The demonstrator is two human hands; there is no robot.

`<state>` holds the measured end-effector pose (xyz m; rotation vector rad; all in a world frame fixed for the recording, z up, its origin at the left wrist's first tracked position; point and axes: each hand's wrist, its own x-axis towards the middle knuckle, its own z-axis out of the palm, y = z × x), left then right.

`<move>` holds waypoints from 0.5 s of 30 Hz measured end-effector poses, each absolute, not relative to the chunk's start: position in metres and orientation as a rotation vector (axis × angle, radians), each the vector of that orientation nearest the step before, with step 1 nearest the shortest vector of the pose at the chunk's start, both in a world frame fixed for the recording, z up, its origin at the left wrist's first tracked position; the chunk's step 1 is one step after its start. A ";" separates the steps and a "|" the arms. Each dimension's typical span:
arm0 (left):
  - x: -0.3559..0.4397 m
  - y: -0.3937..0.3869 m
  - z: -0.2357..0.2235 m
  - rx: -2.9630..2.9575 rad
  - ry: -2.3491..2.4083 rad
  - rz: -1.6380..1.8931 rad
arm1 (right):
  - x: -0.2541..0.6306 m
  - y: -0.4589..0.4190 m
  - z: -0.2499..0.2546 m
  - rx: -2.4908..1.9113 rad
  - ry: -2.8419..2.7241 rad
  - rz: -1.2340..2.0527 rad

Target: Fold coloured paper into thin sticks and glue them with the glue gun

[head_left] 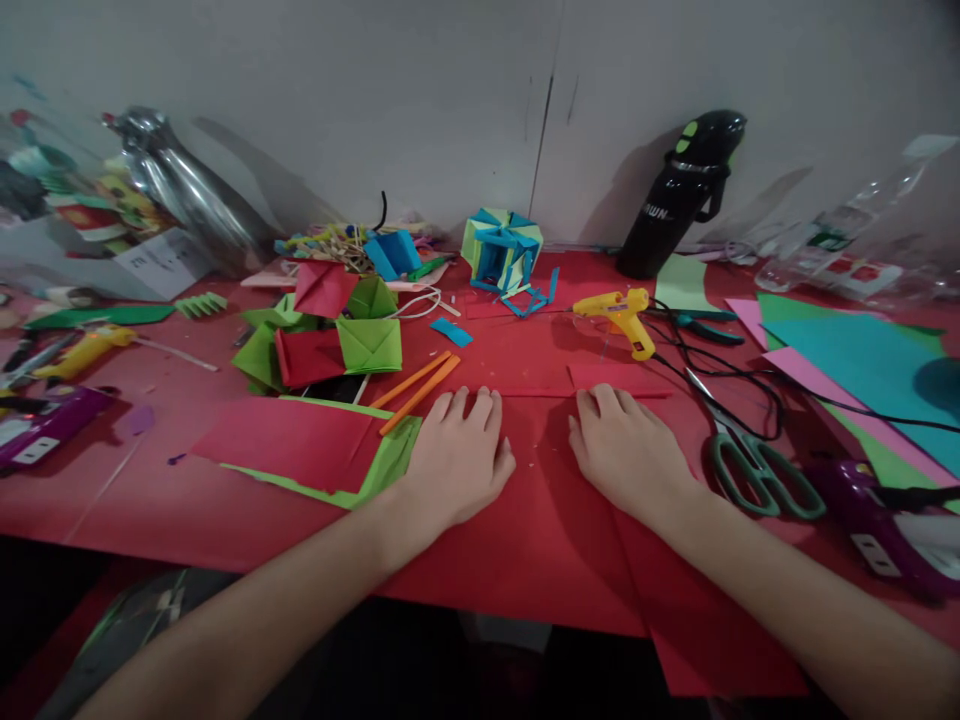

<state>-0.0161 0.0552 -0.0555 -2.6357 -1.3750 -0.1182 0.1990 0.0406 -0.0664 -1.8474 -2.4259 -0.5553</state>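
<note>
A thin red paper roll [536, 392] lies crosswise on the red-covered table. On its left end rest the fingertips of my left hand [459, 450], palm down with the fingers laid out flat. My right hand [628, 445] lies the same way over the right part of the roll, whose tip shows past the fingers. Neither hand is closed around it. Two orange paper sticks [420, 390] lie just left of my left hand, by red and green paper sheets [300, 440]. Grey-green-handled scissors [761, 470] are right of my right hand.
A yellow glue gun [622, 318] with a black cord stands behind my right hand. Folded red and green paper boxes [330, 345] and a blue-and-yellow paper lantern shape [502, 250] sit farther back. A black bottle [682, 195] leans near the wall; coloured sheets [862, 360] lie right.
</note>
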 end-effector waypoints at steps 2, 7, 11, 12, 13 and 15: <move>-0.016 0.054 -0.057 -2.637 -1.382 -0.117 | 0.209 0.039 -0.066 -1.885 -2.379 -0.556; -0.014 0.054 -0.054 -2.640 -1.391 -0.098 | 0.232 0.034 -0.066 -1.928 -2.344 -0.502; -0.014 0.056 -0.053 -2.641 -1.399 -0.100 | 0.239 0.030 -0.068 -1.973 -2.314 -0.425; -0.014 0.056 -0.053 -2.639 -1.396 -0.106 | 0.240 0.029 -0.069 -1.985 -2.304 -0.405; -0.015 0.057 -0.053 -2.638 -1.390 -0.110 | 0.241 0.028 -0.070 -1.995 -2.294 -0.388; -0.016 0.056 -0.053 -2.636 -1.375 -0.113 | 0.243 0.026 -0.072 -2.008 -2.274 -0.366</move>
